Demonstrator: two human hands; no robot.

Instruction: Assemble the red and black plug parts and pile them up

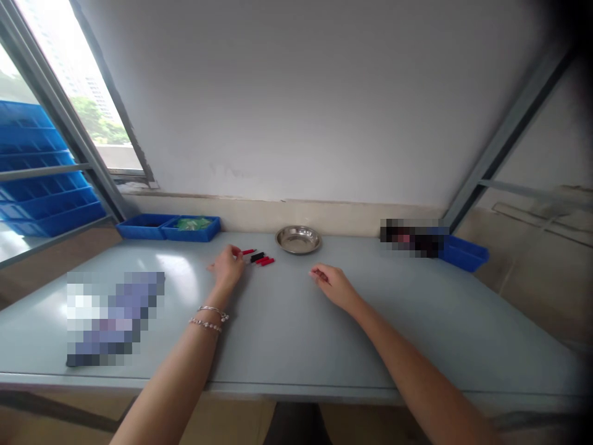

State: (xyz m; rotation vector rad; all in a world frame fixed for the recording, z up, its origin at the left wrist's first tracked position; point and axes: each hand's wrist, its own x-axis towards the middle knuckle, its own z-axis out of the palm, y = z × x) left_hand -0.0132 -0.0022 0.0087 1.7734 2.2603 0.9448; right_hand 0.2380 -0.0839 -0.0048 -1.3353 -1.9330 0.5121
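Observation:
My left hand (229, 267) is closed, with its fingertips at the near end of a slim red pen-like piece (249, 252) with a dark tip. Just right of those fingers lie a short black piece (257, 257) and short red pieces (265, 262), side by side on the grey table (287, 321). My right hand (337, 285) is curled shut above the table, in front of a round metal dish (298, 240). Whatever its fingers hold, if anything, is too small to make out.
Two blue bins stand at the back left; the right one (210, 232) contains green plastic packets (192, 224). Another blue bin (463, 253) sits at the back right beside a blurred dark item (412, 240). A blurred bluish item (118, 315) lies front left.

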